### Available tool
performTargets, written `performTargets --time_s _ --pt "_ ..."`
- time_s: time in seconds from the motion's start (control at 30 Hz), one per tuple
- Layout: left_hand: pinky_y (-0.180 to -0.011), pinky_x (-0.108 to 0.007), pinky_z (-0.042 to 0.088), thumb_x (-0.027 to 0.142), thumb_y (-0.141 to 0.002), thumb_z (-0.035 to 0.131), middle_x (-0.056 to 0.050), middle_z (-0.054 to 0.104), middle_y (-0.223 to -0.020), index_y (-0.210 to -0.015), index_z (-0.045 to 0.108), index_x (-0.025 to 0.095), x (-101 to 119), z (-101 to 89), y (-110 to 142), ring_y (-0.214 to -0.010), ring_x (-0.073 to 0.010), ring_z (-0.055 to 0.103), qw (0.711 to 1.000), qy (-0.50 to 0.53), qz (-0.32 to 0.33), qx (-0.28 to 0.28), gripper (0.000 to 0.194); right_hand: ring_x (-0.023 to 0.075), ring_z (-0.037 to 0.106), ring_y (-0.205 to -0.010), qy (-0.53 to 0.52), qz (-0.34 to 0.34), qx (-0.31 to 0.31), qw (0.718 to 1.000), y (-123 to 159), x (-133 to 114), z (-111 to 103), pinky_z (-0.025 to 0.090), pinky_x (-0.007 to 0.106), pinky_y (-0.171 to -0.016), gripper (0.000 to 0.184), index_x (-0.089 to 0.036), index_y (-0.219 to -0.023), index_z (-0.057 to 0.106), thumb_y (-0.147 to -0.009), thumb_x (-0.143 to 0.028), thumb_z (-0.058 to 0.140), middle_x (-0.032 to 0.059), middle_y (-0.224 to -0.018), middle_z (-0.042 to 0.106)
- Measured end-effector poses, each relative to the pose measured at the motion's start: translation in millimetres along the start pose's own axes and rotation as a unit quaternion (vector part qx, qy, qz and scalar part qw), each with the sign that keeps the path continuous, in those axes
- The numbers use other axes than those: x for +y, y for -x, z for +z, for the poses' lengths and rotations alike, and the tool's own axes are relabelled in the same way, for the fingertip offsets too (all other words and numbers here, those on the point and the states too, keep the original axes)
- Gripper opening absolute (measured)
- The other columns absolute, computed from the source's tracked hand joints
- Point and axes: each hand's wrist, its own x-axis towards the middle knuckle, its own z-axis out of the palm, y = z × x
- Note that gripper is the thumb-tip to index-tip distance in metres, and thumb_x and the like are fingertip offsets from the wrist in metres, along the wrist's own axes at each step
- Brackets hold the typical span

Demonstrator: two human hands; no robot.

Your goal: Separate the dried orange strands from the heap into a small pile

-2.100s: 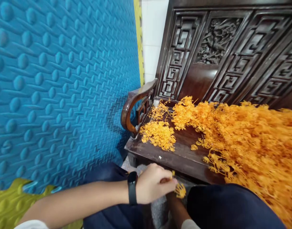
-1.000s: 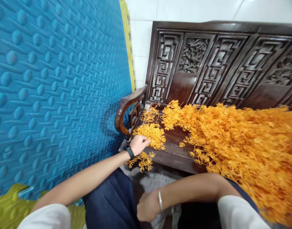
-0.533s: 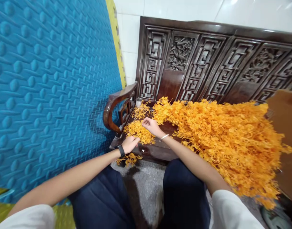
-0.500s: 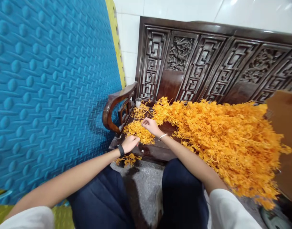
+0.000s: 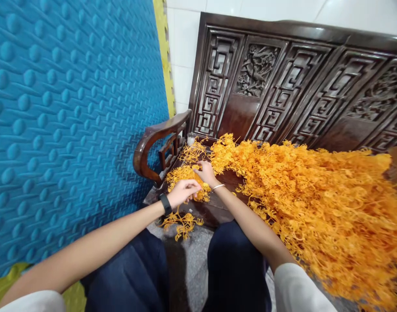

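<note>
I see my left hand (image 5: pixel 182 192) with fingers curled around an orange plastic sprig cluster (image 5: pixel 182 222) dangling off the carved wooden bench (image 5: pixel 217 208) edge; my right hand (image 5: pixel 205 172) presses, fingers narrow, into the small orange pile (image 5: pixel 182 174), the big orange heap (image 5: pixel 321 203) just beside.

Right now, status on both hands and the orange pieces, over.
Left hand holds an orange sprig hanging below the bench edge. Right hand on small orange pile. Big orange heap crowds the right.
</note>
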Motion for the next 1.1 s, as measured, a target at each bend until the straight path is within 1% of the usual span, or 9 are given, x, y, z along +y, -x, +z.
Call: performTargets --time_s 0.1,0.2,0.3,0.37,0.47,0.57,0.77,0.9,1.1 --pt "-0.042 -0.019 0.029 0.04 -0.067 0.064 0.005 0.047 -0.049 -0.067 0.056 0.015 5 -0.8 4 -0.043 -0.0069 0.039 0.997 -0.004 0.013 0.081 0.026 0.0245 0.053 -0.104 -0.008 -0.017 0.002 1.0 3 -9 -3 0.04 0.04 -0.093 0.025 -0.014 -0.102 0.062 -0.077 -0.02 0.058 0.0134 -0.107 0.06" --pt "-0.042 -0.018 0.029 0.04 -0.063 0.07 0.006 0.047 -0.051 -0.065 0.056 0.015 7 -11.4 14 -0.045 -0.0064 0.039 0.99 -0.021 0.043 0.131 0.028 0.0205 0.055 -0.099 -0.078 -0.056 0.014 0.995 6 -20 -7 0.042 0.036 -0.092 0.017 -0.016 -0.094 0.061 -0.082 -0.019 0.05 0.0098 -0.102 0.061" --pt "-0.044 -0.019 0.035 0.04 -0.061 0.07 0.004 0.051 -0.053 -0.067 0.057 0.015 4 -27.4 23 -0.047 -0.0078 0.044 0.983 -0.02 0.041 0.179 0.03 0.018 0.058 -0.091 -0.176 -0.049 -0.001 0.983 11 -32 -12 0.044 0.034 -0.087 0.011 -0.018 -0.083 0.061 -0.083 -0.022 0.05 0.006 -0.092 0.063" --pt "-0.044 -0.021 0.038 0.041 -0.062 0.069 0.003 0.053 -0.053 -0.068 0.056 0.015 1 -36.9 28 -0.046 -0.0085 0.045 0.978 -0.013 0.036 0.206 0.029 0.0162 0.061 -0.083 -0.256 -0.017 -0.082 0.963 16 -41 -17 0.046 0.031 -0.079 0.018 -0.017 -0.081 0.061 -0.085 -0.031 0.05 0.0049 -0.086 0.065" --pt "-0.043 -0.021 0.039 0.039 -0.062 0.068 0.003 0.053 -0.053 -0.067 0.057 0.015 -2 -45.9 29 -0.045 -0.0089 0.047 0.971 -0.024 0.047 0.232 0.027 0.0143 0.063 -0.068 -0.362 0.041 -0.243 0.899 26 -55 -22 0.046 0.027 -0.063 0.034 -0.016 -0.082 0.062 -0.084 -0.048 0.05 0.0057 -0.079 0.067" --pt "-0.046 -0.023 0.041 0.036 -0.061 0.068 0.002 0.055 -0.053 -0.065 0.058 0.015 0 -47.8 26 -0.047 -0.0103 0.05 0.973 -0.049 0.062 0.216 0.024 0.0118 0.062 -0.062 -0.398 0.058 -0.279 0.872 34 -63 -26 0.045 0.024 -0.059 0.033 -0.016 -0.075 0.063 -0.075 -0.049 0.063 0.0026 -0.07 0.066" --pt "-0.049 -0.024 0.04 0.032 -0.059 0.071 0.002 0.056 -0.051 -0.061 0.057 0.015 6 -38.4 12 -0.045 -0.0105 0.05 0.979 -0.065 0.078 0.179 0.022 0.0096 0.059 -0.062 -0.434 0.024 -0.217 0.874 34 -55 -37 0.047 0.025 -0.064 0.028 -0.016 -0.071 0.063 -0.06 -0.036 0.078 -0.0013 -0.067 0.065" --pt "-0.048 -0.022 0.032 0.037 -0.061 0.071 0.004 0.052 -0.052 -0.061 0.057 0.015 8 -32.7 -1 -0.047 -0.0083 0.044 0.975 -0.088 0.112 0.172 0.026 0.0094 0.058 -0.061 -0.457 0.019 -0.184 0.87 31 -45 -44 0.047 0.027 -0.067 0.03 -0.016 -0.068 0.056 -0.062 -0.037 0.077 -0.0031 -0.064 0.061" --pt "-0.064 -0.025 0.039 0.038 -0.071 0.062 -0.002 0.066 -0.071 -0.072 0.065 0.014 10 -28.7 -7 -0.065 -0.0136 0.054 0.984 -0.051 0.135 0.107 0.024 0.0085 0.054 -0.062 -0.433 -0.041 -0.159 0.886 30 -44 -48 0.045 0.026 -0.065 0.026 -0.019 -0.073 0.051 -0.068 -0.034 0.072 -0.0048 -0.067 0.056"
